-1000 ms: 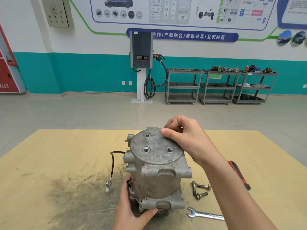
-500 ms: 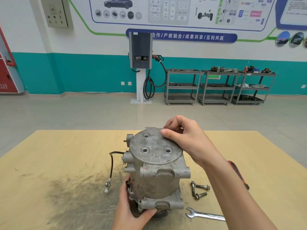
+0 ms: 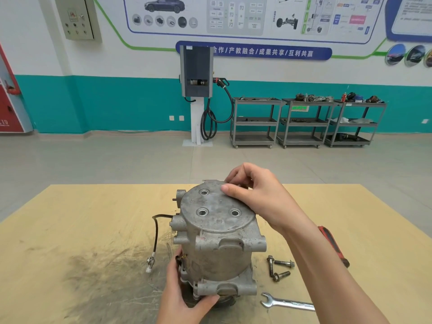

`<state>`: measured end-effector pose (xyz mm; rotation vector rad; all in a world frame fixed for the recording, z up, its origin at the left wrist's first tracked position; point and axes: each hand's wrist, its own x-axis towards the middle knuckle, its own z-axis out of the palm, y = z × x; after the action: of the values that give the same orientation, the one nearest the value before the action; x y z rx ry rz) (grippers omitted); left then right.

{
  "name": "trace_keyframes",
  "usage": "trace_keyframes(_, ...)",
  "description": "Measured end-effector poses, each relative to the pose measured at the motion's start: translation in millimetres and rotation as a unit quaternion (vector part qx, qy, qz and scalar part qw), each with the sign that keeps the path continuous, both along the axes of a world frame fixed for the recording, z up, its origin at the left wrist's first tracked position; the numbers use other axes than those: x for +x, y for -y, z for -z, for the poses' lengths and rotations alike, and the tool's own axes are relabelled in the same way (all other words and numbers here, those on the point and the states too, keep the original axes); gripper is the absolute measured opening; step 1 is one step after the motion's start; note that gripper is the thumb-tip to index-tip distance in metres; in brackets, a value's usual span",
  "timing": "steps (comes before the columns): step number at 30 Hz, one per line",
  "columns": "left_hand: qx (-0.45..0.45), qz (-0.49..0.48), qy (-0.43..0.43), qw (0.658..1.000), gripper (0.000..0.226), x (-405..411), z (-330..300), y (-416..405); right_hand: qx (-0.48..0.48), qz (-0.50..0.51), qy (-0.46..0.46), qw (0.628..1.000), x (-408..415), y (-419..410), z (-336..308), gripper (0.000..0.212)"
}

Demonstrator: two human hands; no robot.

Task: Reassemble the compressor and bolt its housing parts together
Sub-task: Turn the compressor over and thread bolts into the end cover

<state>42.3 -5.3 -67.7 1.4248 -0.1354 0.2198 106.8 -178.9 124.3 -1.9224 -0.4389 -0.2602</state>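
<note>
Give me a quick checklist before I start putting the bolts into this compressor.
1. Compressor upright on table: ok.
2. Left hand steadying its base: ok.
3. Right hand free for a bolt: not ok, fingers at the top rim.
4. Bolts nearby: ok, three loose on the right.
5. Wrench within reach: ok.
6. Housing parts seated flush: cannot tell.

A white wall [image 3: 152, 59] with a teal lower band carries posters [image 3: 233, 17]; a charging post [image 3: 196, 90] and three grey carts [image 3: 304, 122] stand on the grey tiled floor [image 3: 117, 155].
</note>
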Motion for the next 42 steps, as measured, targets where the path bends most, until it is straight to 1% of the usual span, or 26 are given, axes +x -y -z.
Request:
trace_keyframes(2,-0.003,0.003,-0.001,1.000,0.115,0,0,1,0.006,0.002,-0.008,1.000,1,1,1,0.018)
trace_keyframes(4,0.005,0.009,0.000,1.000,0.121,0,-1,0,0.027,-0.031,-0.019,0.999,-1,6,1,0.006)
trace_keyframes(5,0.008,0.010,-0.002,1.000,0.124,-1,-1,0,0.031,-0.052,-0.020,0.998,-1,9,0,0.004)
trace_keyframes(7,0.015,0.012,-0.010,1.000,0.126,-1,-2,-1,0.024,-0.071,-0.019,0.997,-1,14,1,0.011)
trace_keyframes(9,0.027,0.010,-0.011,1.000,0.127,-2,-2,-1,0.037,-0.066,-0.024,0.997,0,14,2,0.011)
trace_keyframes(10,0.032,0.007,-0.010,0.999,0.126,-3,-3,-1,0.054,-0.061,-0.031,0.996,1,12,3,0.010)
trace_keyframes(12,0.040,0.001,-0.012,0.999,0.125,-4,-4,-1,0.084,-0.048,-0.044,0.994,2,7,4,0.016)
trace_keyframes(14,0.043,-0.001,-0.015,0.999,0.124,-4,-5,-1,0.088,-0.035,-0.042,0.995,3,5,5,0.020)
trace_keyframes(16,0.044,-0.001,-0.016,0.999,0.124,-3,-5,-2,0.090,-0.036,-0.042,0.994,2,5,4,0.018)
trace_keyframes(20,0.043,-0.001,-0.018,0.999,0.123,-3,-6,-2,0.051,-0.063,-0.026,0.996,-1,9,2,0.011)
trace_keyframes(23,0.048,0.002,-0.017,0.999,0.121,-4,-7,-1,0.056,-0.046,-0.027,0.997,-1,7,2,0.010)
trace_keyframes(25,0.046,0.001,-0.018,0.999,0.118,-4,-7,-1,0.052,-0.021,-0.024,0.998,-1,3,3,0.013)
trace_keyframes(29,0.035,0.001,-0.018,0.999,0.104,-4,-7,-1,0.041,0.008,-0.017,0.999,-3,-1,3,0.021)
trace_keyframes(32,0.027,0.005,-0.014,1.000,0.103,-4,-7,-1,0.031,0.022,-0.005,0.999,-3,-3,2,0.026)
trace_keyframes(34,0.022,0.007,-0.011,1.000,0.106,-5,-9,0,0.034,0.021,-0.005,0.999,-3,-2,4,0.023)
trace_keyframes(38,0.022,0.008,-0.011,1.000,0.112,-5,-11,1,0.059,-0.017,-0.012,0.998,-4,4,6,0.008)
trace_keyframes(42,0.015,0.004,-0.010,1.000,0.107,-5,-9,1,0.073,-0.023,-0.011,0.997,-5,6,6,0.012)
